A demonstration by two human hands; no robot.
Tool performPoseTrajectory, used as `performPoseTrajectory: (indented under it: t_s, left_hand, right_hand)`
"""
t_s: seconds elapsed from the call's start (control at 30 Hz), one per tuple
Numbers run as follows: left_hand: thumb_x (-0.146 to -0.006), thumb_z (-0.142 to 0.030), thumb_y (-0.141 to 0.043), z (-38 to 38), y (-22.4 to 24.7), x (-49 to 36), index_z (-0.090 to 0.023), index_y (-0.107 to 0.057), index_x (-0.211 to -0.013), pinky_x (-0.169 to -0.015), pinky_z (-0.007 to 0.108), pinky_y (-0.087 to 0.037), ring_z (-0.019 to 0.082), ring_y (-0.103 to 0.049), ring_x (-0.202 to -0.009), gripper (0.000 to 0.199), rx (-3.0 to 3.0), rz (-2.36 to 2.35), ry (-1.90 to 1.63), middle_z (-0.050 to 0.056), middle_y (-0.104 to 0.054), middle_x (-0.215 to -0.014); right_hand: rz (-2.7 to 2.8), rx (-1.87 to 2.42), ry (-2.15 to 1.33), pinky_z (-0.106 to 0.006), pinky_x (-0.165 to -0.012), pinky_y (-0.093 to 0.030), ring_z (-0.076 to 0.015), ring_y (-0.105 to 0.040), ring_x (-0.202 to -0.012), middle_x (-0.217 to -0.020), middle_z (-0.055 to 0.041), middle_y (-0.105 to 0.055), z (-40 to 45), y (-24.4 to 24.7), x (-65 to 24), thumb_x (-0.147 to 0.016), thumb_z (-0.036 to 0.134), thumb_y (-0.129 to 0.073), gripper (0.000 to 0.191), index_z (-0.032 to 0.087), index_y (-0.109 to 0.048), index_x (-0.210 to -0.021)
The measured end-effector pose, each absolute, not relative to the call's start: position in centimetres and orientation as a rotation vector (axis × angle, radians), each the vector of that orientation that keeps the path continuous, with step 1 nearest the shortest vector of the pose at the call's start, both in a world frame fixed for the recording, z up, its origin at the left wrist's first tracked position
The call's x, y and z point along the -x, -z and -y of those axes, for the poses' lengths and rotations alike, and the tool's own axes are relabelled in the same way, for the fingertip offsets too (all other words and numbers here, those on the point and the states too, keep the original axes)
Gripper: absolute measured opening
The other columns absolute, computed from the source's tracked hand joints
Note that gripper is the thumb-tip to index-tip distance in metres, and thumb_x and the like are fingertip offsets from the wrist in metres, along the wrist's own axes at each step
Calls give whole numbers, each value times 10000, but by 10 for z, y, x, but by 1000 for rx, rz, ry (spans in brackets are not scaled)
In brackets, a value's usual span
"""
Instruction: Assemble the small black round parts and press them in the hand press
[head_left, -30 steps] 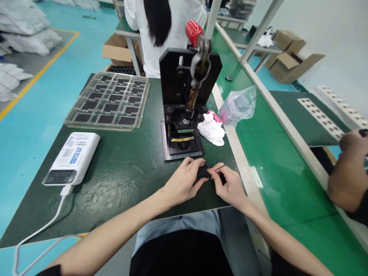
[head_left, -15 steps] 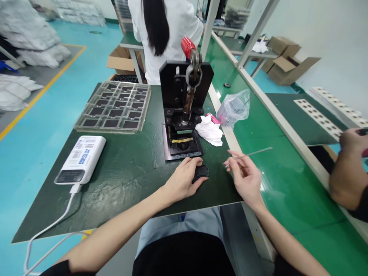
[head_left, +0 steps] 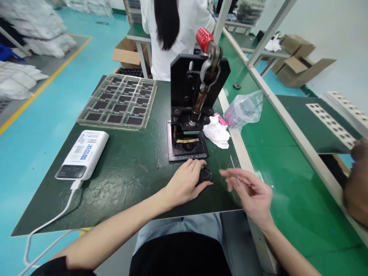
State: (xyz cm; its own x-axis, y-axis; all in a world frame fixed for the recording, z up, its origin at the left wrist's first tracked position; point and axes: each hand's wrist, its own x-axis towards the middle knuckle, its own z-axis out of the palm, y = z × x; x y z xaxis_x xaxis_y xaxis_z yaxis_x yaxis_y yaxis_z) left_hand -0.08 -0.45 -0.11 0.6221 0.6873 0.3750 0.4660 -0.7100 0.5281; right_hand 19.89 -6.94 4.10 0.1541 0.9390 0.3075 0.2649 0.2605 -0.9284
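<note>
My left hand [head_left: 185, 183] rests on a small round black part [head_left: 205, 175] and pins it to the dark green mat [head_left: 126, 191], with the fingers curled over its near side. My right hand [head_left: 248, 193] is a little to the right of the part, not touching it, and pinches a thin metal pick [head_left: 234, 171]. Just beyond both hands stands a black bench press [head_left: 189, 126] with a red-handled lever and a small fixture on its base.
A clear tray [head_left: 110, 125] of black pads and a white power bank [head_left: 83, 153] with a white cable lie to the left. Crumpled tissue [head_left: 216, 133] and a plastic bag [head_left: 243, 110] lie right of the press. A co-worker's arm [head_left: 358, 184] is at the right edge.
My right hand has moved away from the black part, and the pick has swung from pointing right to nearly upright. My left hand stays on the part.
</note>
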Motion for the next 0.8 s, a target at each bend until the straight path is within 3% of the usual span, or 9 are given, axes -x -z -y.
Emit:
performPoseTrajectory:
  t_s: [0.07,0.13,0.33,0.8]
  left_hand:
    - [-967,-390,-689,5,0,1,-170,-436,-1272,-872,450,-578,302,-648,-1016,454,-2453,-912,-794,131,-644,-1147]
    - [-962,-382,-701,5,0,1,-174,-429,-1273,-867,442,-582,297,-654,-1011,463,-2444,-909,-791,124,-646,-1139]
    - [-923,-387,-766,5,1,3,-181,-416,-1285,-808,378,-604,268,-688,-987,545,-2336,-912,-820,97,-651,-1087]
    - [-908,-356,-786,5,1,2,-180,-412,-1278,-797,375,-606,274,-691,-989,555,-2351,-901,-818,96,-655,-1080]
  right_hand:
    - [1290,1251,-661,-230,-451,-485,-112,-571,-471,-663,-20,-709,72,-38,-201,-1006,305,-652,139,195,-734,-989]
    - [1202,1238,-614,-208,-434,-407,-89,-495,-428,-541,34,-583,72,-35,-202,-1039,322,-604,181,192,-707,-968]
    - [1286,1246,-531,-228,-486,-399,-86,-491,-426,-526,62,-531,55,-36,-196,-1062,380,-561,236,195,-605,-922]
    - [1447,1276,-465,-236,-530,-488,-100,-561,-453,-528,63,-548,48,-34,-190,-1069,381,-541,236,204,-606,-927]
